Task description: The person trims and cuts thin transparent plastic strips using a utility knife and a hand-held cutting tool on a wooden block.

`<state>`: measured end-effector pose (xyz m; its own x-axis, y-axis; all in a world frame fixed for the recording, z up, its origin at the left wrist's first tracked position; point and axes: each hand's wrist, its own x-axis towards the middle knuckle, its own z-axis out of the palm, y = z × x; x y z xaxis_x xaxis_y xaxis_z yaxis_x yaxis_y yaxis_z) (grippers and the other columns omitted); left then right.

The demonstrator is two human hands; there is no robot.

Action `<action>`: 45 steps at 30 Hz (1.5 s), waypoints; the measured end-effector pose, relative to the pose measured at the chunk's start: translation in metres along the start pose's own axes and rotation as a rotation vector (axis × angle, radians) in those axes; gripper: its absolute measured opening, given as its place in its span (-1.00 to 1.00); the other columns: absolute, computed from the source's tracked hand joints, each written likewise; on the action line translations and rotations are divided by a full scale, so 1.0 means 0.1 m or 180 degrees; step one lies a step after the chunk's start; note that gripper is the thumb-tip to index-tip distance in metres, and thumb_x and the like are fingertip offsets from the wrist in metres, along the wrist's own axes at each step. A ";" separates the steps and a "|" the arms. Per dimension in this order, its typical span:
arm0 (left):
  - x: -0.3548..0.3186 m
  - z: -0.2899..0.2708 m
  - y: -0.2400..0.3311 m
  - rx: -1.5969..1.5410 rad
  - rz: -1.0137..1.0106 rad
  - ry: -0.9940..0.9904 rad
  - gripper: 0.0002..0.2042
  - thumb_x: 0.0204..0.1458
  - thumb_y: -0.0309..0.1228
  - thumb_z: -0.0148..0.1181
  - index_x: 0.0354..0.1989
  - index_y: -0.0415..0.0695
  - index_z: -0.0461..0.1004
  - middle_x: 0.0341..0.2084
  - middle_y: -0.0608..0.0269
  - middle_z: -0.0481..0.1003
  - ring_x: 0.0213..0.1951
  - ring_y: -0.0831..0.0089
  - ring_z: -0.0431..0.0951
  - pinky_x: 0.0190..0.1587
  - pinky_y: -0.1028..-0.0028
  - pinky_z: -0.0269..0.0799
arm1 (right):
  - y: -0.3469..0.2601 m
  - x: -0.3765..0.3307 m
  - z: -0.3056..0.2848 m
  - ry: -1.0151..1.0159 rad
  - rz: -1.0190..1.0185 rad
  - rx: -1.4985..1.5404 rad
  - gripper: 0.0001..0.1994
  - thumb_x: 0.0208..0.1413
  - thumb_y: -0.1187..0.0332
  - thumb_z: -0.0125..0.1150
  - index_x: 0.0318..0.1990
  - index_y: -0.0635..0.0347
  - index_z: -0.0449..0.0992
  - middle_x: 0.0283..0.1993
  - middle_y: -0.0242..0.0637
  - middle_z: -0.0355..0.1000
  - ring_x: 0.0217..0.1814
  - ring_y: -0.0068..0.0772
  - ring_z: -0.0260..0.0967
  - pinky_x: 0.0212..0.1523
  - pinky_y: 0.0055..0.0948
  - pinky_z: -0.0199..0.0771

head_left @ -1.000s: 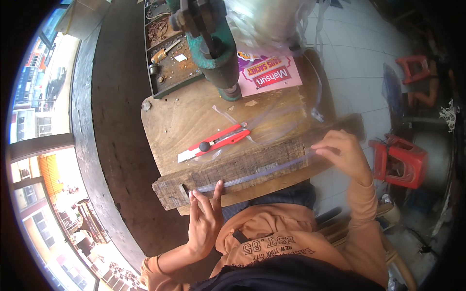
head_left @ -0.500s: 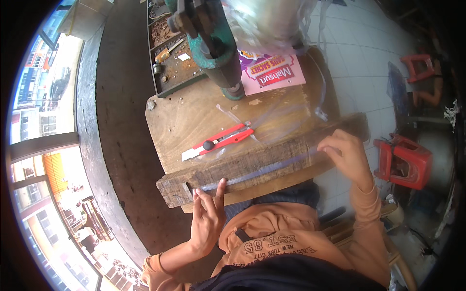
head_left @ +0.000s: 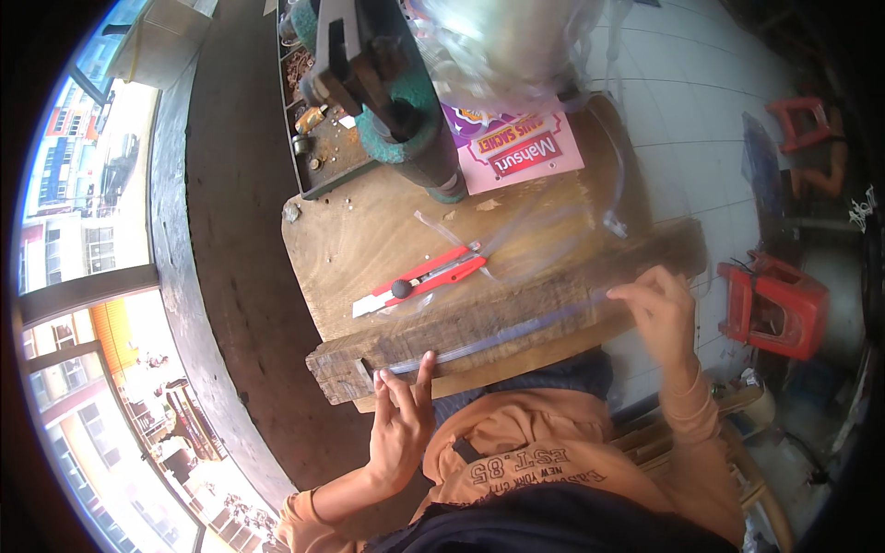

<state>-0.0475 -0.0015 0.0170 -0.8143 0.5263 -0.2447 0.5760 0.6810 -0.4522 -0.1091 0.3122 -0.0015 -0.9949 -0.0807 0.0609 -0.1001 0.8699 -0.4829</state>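
A long, clear plastic strip (head_left: 516,333) lies stretched along a rough wooden beam (head_left: 562,293). My left hand (head_left: 401,431) rests at the strip's left end with its fingers apart, their tips pressing on the strip and the beam's front edge. Just left of those fingertips, a small metal piece (head_left: 363,368) stands against the wood. Toward the beam's right end, my right hand (head_left: 662,311) pinches the other end of the strip between thumb and fingers. Behind the beam lies a red utility knife (head_left: 426,281) with a black knob, its pale tip pointing left.
A green metal machine (head_left: 406,120) stands at the back of the wooden tabletop (head_left: 359,240). Beside it are a tray (head_left: 341,173) of small parts, a pink printed sheet (head_left: 525,147) and a bundle of clear plastic (head_left: 516,51). Red stools (head_left: 774,307) are on the floor at right.
The whole view has shifted slightly. My left hand keeps its place on the strip, and the fingers of my right hand have changed pose a little while still pinching its other end.
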 end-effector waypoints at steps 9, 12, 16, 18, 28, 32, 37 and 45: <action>0.01 -0.02 0.01 -0.0060 -0.0076 -0.0073 -0.39 -0.05 -0.65 -0.09 0.29 -0.21 0.08 -0.29 -0.24 0.45 -0.20 0.10 0.53 0.02 0.43 0.43 | -0.11 -0.30 0.20 0.0266 -0.0733 -0.1160 -0.77 -0.03 0.48 0.22 -0.16 0.18 0.54 0.01 -0.29 0.41 0.13 -0.37 0.30 0.23 0.05 0.06; 0.01 -0.02 -0.01 0.0095 0.0046 -0.0133 -0.39 -0.05 -0.64 -0.08 0.29 -0.22 0.07 -0.29 -0.22 0.45 -0.19 0.12 0.53 0.04 0.43 0.40 | -0.19 -0.31 0.23 0.0276 -0.0606 -0.1185 -0.77 -0.02 0.51 0.19 -0.15 0.25 0.52 -0.01 -0.28 0.44 0.11 -0.37 0.34 0.23 0.01 0.11; -0.02 0.01 -0.01 0.0157 0.0094 -0.0142 -0.40 -0.04 -0.64 -0.06 0.29 -0.20 0.09 -0.27 -0.24 0.44 -0.18 0.11 0.53 0.01 0.44 0.42 | -0.30 -0.38 0.24 -0.0001 -0.0570 -0.1336 -0.47 0.07 0.60 -0.03 0.17 -0.21 0.34 0.13 -0.11 0.31 0.18 -0.20 0.30 0.23 0.04 0.13; -0.01 -0.01 -0.01 0.0052 0.0083 -0.0170 -0.42 -0.01 -0.64 -0.05 0.27 -0.14 0.14 -0.25 -0.31 0.41 -0.18 0.06 0.53 -0.09 0.47 0.48 | -0.32 -0.43 0.32 -0.0176 -0.0550 -0.1589 -0.31 0.06 0.63 -0.10 0.26 -0.50 0.16 0.23 0.07 0.14 0.20 -0.05 0.27 0.20 0.07 0.16; -0.04 -0.07 -0.21 -0.0463 0.0263 -0.0230 -0.48 0.02 -0.44 0.08 0.18 -0.36 0.20 -0.27 0.00 0.42 -0.23 0.27 0.49 0.03 0.37 0.34 | -0.41 -0.44 0.30 -0.0305 -0.0517 -0.1554 -0.29 0.02 0.61 -0.08 0.29 -0.47 0.12 0.30 0.20 -0.03 0.25 0.08 0.19 0.20 0.12 0.14; 0.28 -0.44 -0.53 -0.1203 -0.0054 -0.0213 -0.41 -0.02 -0.15 0.14 0.13 -0.30 0.27 -0.22 0.00 0.41 -0.18 0.30 0.49 0.05 0.36 0.28 | -0.36 -0.47 0.35 -0.0232 -0.0483 -0.1577 -0.28 0.01 0.61 -0.07 0.28 -0.47 0.13 0.31 0.18 -0.04 0.27 0.08 0.16 0.23 0.11 0.10; 1.38 -0.56 -0.41 -0.1622 0.1466 0.1116 -0.53 -0.07 -0.21 0.19 0.08 0.01 0.39 0.07 0.02 0.28 0.03 0.22 0.41 0.05 0.32 0.31 | -0.40 -0.48 0.31 -0.0328 -0.0347 -0.1507 -0.33 0.00 0.57 -0.04 0.25 -0.45 0.19 0.31 0.14 -0.04 0.32 0.07 0.08 0.25 0.15 0.03; 2.11 -0.15 -0.07 -0.3513 0.2948 0.0708 -0.68 -0.05 -0.30 0.16 -0.06 0.06 0.51 0.27 -0.10 -0.08 0.22 -0.02 0.17 0.13 0.19 0.27 | -0.40 -0.48 0.32 -0.0422 -0.0260 -0.1275 -0.39 0.00 0.54 -0.03 0.19 -0.42 0.29 0.31 0.09 -0.04 0.35 0.08 0.03 0.24 0.20 -0.01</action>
<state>-0.2220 0.1120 -0.0188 -0.1600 0.9815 0.1049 0.7219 0.0439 0.6906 -0.0575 0.2659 -0.0128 -0.9797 -0.1961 -0.0405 -0.1912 0.9762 -0.1021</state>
